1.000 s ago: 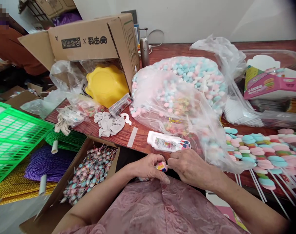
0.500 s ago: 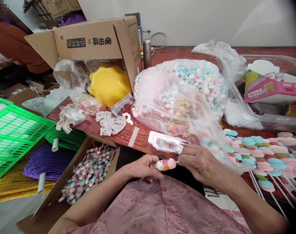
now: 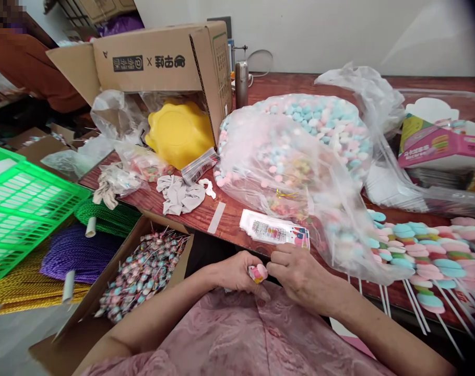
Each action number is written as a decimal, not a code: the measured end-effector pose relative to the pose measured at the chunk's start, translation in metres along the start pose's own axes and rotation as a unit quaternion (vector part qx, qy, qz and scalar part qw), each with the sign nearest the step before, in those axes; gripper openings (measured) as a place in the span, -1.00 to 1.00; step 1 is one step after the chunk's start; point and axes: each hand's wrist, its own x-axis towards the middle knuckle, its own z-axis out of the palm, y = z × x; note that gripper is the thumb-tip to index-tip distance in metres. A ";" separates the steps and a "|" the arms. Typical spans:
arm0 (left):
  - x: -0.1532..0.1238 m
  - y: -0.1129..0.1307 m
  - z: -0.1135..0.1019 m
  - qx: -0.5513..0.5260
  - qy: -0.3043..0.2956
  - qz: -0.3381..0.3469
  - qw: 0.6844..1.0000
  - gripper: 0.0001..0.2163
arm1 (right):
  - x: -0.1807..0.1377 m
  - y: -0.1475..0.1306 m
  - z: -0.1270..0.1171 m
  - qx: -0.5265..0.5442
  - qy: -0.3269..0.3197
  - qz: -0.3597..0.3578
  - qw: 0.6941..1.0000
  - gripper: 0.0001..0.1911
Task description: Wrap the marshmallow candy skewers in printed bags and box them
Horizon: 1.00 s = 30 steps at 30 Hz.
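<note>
Just above my lap, my left hand (image 3: 237,272) is closed around a marshmallow lollipop (image 3: 257,272) in a printed clear wrapper; only its pink end shows past the thumb and forefinger. My right hand (image 3: 306,277) pinches at that pink end, where the stick sits; its fingertips hide the stick now. Beyond the hands, a stack of printed clear wrappers (image 3: 274,230) lies at the table's front edge. To the right rest several rows of pink, blue and green marshmallow skewers (image 3: 437,256) on white sticks. Lower left, a cardboard box (image 3: 182,261) holds many finished lollipops (image 3: 143,269).
A large clear bag of marshmallows (image 3: 280,141) covers mid-table. Behind stand an open carton (image 3: 163,62), a yellow lid (image 3: 178,133) and a steel flask (image 3: 241,86). At left are a green basket (image 3: 30,209) and bundled twist ties (image 3: 76,256). A person (image 3: 22,68) sits far left.
My left hand has slid up over the lollipop, covering more of its wrapper. My right fingers have moved left and closer to its pink end. The view has shifted slightly.
</note>
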 end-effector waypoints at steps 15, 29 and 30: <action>-0.009 0.002 -0.006 -0.026 0.034 0.007 0.999 -0.55 | -0.007 0.015 -0.016 0.026 0.052 0.035 0.998 -0.68; -0.006 0.009 -0.019 -0.170 -0.090 -0.042 0.980 -0.52 | -0.011 0.011 -0.014 -0.088 0.173 -0.090 0.977 -0.80; -0.006 0.010 -0.018 -0.171 -0.086 -0.045 0.980 -0.51 | -0.011 0.010 -0.015 -0.093 0.177 -0.092 0.975 -0.81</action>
